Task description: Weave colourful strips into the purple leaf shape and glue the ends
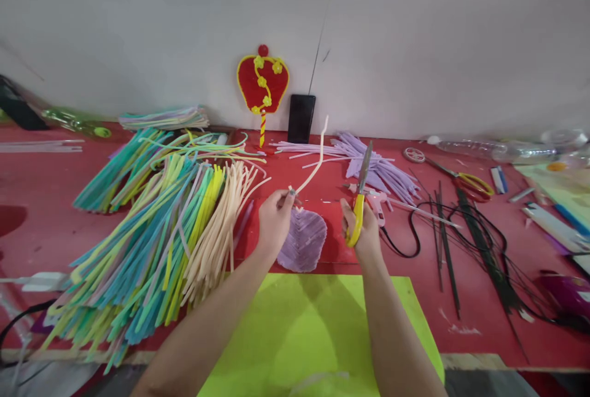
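Note:
My left hand (274, 220) is closed, pinching the lower end of a cream pipe cleaner (317, 157) that curves up and away toward the wall. My right hand (364, 232) grips yellow-handled scissors (361, 189) whose blades point up and away, just right of the cream strand and apart from it. Between my hands a purple leaf-shaped piece of woven pipe cleaners (302, 238) lies on the red table (461, 311).
A big heap of coloured pipe cleaners (157, 231) lies left. Purple strands (378, 166), black wires (474, 243), a second pair of scissors (461, 179), a red fan ornament (262, 85) and a black phone (301, 118) lie beyond. A lime sheet (318, 329) lies near me.

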The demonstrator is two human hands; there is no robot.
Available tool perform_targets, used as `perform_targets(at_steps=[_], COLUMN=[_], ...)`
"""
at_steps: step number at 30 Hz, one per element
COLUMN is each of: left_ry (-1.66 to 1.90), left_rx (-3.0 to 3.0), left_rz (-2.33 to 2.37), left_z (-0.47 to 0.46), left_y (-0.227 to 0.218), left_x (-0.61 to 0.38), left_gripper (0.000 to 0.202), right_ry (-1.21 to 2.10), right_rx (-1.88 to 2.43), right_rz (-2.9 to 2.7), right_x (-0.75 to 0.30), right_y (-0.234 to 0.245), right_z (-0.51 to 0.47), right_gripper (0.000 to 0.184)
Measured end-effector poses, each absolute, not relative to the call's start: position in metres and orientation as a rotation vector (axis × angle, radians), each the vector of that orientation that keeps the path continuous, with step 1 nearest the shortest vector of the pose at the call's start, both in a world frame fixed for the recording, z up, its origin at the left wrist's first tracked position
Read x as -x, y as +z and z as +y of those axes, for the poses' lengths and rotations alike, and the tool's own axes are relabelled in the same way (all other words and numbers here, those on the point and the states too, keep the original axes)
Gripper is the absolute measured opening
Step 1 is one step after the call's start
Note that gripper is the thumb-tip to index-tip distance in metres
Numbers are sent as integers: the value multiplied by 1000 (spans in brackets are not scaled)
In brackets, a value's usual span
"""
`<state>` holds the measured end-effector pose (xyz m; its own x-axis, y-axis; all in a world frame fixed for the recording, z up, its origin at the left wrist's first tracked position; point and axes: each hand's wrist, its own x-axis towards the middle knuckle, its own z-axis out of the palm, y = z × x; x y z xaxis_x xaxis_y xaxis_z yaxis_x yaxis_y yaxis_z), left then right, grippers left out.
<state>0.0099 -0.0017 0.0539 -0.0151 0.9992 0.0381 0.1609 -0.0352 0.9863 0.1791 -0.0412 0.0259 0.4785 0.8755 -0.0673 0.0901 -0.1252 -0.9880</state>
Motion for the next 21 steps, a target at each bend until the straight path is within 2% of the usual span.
perform_targets(at_steps=[6, 11, 18, 21], left_ry=[1172, 1223, 1380, 1305], left_rx=[-1439, -1563, -1555, -1617], left_rz=[1196, 1195, 1257, 1220], left_z=[17, 28, 34, 31], left_y=[69, 80, 97, 103], left_x=[-32, -26, -1, 1], left_gripper=[13, 12, 14, 14], right_ry=[982, 1084, 1171, 1168], right_rx=[1301, 1297, 1313, 1362], right_rz=[-716, -999, -1378, -1396], right_x=[-164, -169, -157, -152], right_y=[24, 12, 28, 30], right_z=[-25, -38, -54, -56], right_gripper=[39, 31, 29, 30])
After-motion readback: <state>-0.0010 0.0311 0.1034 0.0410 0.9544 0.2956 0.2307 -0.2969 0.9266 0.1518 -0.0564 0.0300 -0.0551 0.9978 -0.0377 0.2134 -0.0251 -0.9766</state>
